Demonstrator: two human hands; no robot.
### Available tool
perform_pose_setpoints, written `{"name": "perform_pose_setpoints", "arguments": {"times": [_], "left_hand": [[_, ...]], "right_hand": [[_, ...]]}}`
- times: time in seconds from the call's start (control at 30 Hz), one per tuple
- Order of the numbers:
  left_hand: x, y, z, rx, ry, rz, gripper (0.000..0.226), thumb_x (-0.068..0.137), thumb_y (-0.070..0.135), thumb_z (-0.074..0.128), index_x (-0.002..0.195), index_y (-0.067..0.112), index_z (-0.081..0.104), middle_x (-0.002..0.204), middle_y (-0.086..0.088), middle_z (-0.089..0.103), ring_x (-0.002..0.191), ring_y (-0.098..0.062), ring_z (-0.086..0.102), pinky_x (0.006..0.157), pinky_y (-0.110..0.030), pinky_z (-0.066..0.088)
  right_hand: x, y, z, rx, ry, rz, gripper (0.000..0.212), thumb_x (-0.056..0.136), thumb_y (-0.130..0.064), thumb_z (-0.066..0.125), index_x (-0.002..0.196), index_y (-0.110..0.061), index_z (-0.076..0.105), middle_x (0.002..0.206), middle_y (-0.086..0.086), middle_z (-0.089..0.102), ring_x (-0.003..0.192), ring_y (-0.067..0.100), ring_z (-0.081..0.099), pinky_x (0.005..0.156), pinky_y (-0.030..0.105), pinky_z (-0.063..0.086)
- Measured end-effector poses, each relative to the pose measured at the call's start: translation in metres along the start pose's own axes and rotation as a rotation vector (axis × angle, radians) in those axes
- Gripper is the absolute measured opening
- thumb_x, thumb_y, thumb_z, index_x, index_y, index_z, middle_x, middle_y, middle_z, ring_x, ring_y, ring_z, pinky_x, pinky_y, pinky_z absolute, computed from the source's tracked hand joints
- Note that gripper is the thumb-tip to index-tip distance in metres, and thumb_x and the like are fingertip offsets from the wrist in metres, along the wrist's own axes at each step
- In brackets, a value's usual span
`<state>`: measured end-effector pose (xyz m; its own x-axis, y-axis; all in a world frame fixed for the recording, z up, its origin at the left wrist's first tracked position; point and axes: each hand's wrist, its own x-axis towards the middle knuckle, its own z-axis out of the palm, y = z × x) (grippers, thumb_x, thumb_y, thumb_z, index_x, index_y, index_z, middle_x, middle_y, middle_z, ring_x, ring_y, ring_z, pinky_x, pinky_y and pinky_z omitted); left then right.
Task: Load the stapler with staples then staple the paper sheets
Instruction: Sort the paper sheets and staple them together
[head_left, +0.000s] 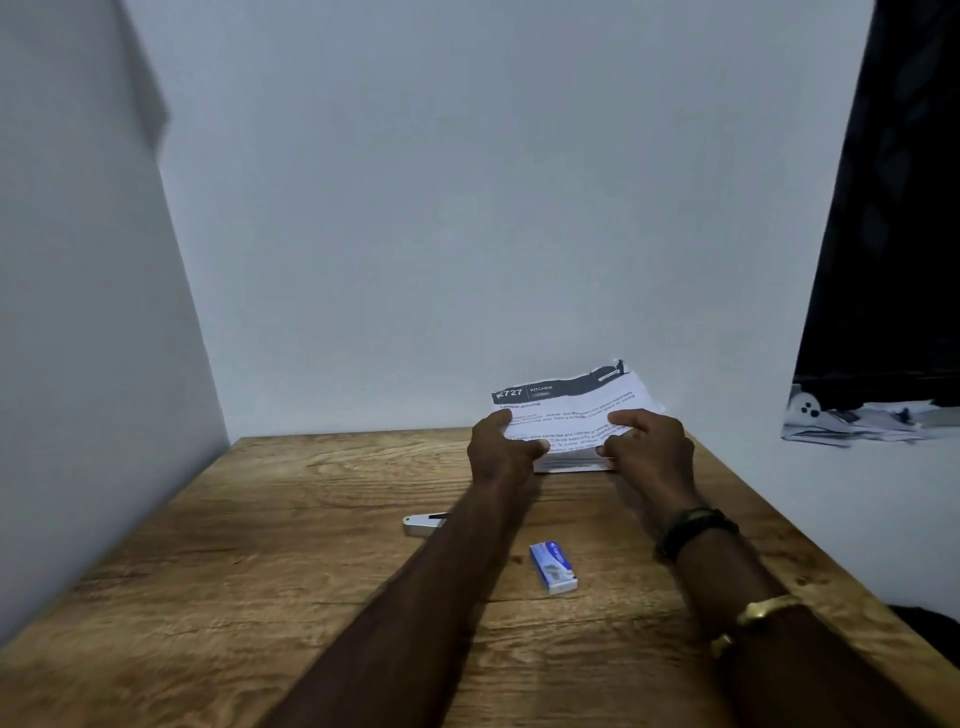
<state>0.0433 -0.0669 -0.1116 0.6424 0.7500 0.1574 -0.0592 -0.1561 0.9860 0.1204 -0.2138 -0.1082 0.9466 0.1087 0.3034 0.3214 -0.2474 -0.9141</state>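
A stack of printed paper sheets (571, 402) stands tilted on its lower edge at the far side of the wooden table (260, 519), close to the wall. My left hand (501, 447) grips its left side and my right hand (649, 447) grips its right side. A silver stapler (422, 524) lies on the table nearer to me, partly hidden behind my left forearm. A small blue and white staple box (553, 567) lies between my two forearms.
White walls close the table in at the back and on the left. Past the table's right edge hangs a dark curtain (893, 208), with scattered papers (857, 421) below it. I wear a dark band and a gold bracelet on my right arm.
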Motion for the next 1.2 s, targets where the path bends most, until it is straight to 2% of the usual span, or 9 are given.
{"name": "perform_pose_setpoints", "arguments": {"times": [0.13,0.23,0.4,0.57,0.73,0.9,1.0,1.1,1.2], "left_hand": [[0.004,-0.007,0.018,0.113,-0.042,0.002,0.074,0.075,0.001,0.083,0.142,0.003,0.050,0.141,-0.013,0.056,0.116,-0.017,0.055,0.094,-0.014,0.040],[0.007,-0.010,0.026,0.260,-0.089,0.022,0.071,0.079,0.008,0.080,0.143,0.006,0.049,0.143,-0.013,0.054,0.128,-0.024,0.054,0.110,-0.030,0.044],[0.014,-0.014,0.034,0.561,-0.131,0.089,0.058,0.082,0.024,0.074,0.136,0.013,0.056,0.141,-0.011,0.054,0.133,-0.030,0.048,0.109,-0.037,0.041],[0.019,-0.016,0.041,0.799,-0.153,0.060,0.048,0.087,0.023,0.062,0.134,0.022,0.056,0.142,-0.003,0.054,0.135,-0.027,0.046,0.110,-0.043,0.030],[0.019,-0.022,0.046,0.900,-0.175,0.045,0.039,0.084,0.017,0.052,0.121,0.019,0.061,0.135,-0.003,0.054,0.133,-0.026,0.041,0.112,-0.047,0.027],[0.020,-0.020,0.044,0.864,-0.180,0.014,0.034,0.085,0.017,0.050,0.117,0.019,0.063,0.131,-0.003,0.059,0.130,-0.026,0.046,0.111,-0.044,0.026],[0.021,-0.018,0.040,0.808,-0.179,-0.011,0.035,0.087,0.020,0.052,0.121,0.021,0.062,0.135,-0.003,0.060,0.131,-0.026,0.049,0.109,-0.040,0.026],[0.020,-0.016,0.035,0.730,-0.143,-0.015,0.038,0.089,0.025,0.060,0.127,0.025,0.061,0.140,-0.001,0.059,0.133,-0.025,0.050,0.110,-0.035,0.031],[0.016,-0.014,0.028,0.593,-0.090,0.039,0.036,0.089,0.028,0.067,0.125,0.024,0.064,0.141,-0.003,0.059,0.132,-0.024,0.052,0.111,-0.034,0.040]], "right_hand": [[0.012,0.014,-0.006,-0.043,0.001,0.054,0.041,0.074,-0.005,0.072,0.113,-0.017,0.078,0.115,0.011,0.077,0.106,0.033,0.071,0.098,0.046,0.057],[0.019,0.020,-0.006,-0.069,-0.010,0.089,0.042,0.072,-0.004,0.072,0.111,-0.016,0.078,0.109,0.013,0.078,0.102,0.036,0.073,0.097,0.046,0.058],[0.028,0.028,-0.007,-0.109,-0.020,0.182,0.037,0.071,-0.004,0.070,0.105,-0.018,0.077,0.102,0.012,0.079,0.096,0.034,0.075,0.096,0.044,0.059],[0.028,0.025,-0.007,-0.170,-0.033,0.233,0.023,0.078,-0.007,0.062,0.096,-0.018,0.072,0.057,0.004,0.074,0.047,0.017,0.071,0.066,0.028,0.061],[0.026,0.020,-0.008,-0.326,-0.093,0.237,0.018,0.076,-0.012,0.057,0.074,-0.007,0.074,0.046,-0.001,0.069,0.034,0.009,0.063,0.044,0.017,0.040],[0.027,0.020,-0.006,-0.417,-0.125,0.239,0.022,0.075,-0.014,0.058,0.060,-0.008,0.073,0.045,-0.001,0.068,0.037,0.009,0.065,0.052,0.022,0.050],[0.027,0.019,-0.005,-0.411,-0.137,0.214,0.017,0.072,-0.015,0.059,0.065,-0.009,0.072,0.047,0.000,0.069,0.045,0.014,0.069,0.054,0.023,0.051],[0.023,0.015,-0.001,-0.308,-0.124,0.137,0.018,0.075,-0.018,0.066,0.092,-0.020,0.070,0.075,0.006,0.079,0.072,0.024,0.077,0.081,0.036,0.061],[0.015,0.003,0.005,-0.220,-0.112,0.048,0.028,0.078,-0.019,0.069,0.105,-0.022,0.073,0.106,0.008,0.077,0.101,0.033,0.073,0.096,0.041,0.057]]}}
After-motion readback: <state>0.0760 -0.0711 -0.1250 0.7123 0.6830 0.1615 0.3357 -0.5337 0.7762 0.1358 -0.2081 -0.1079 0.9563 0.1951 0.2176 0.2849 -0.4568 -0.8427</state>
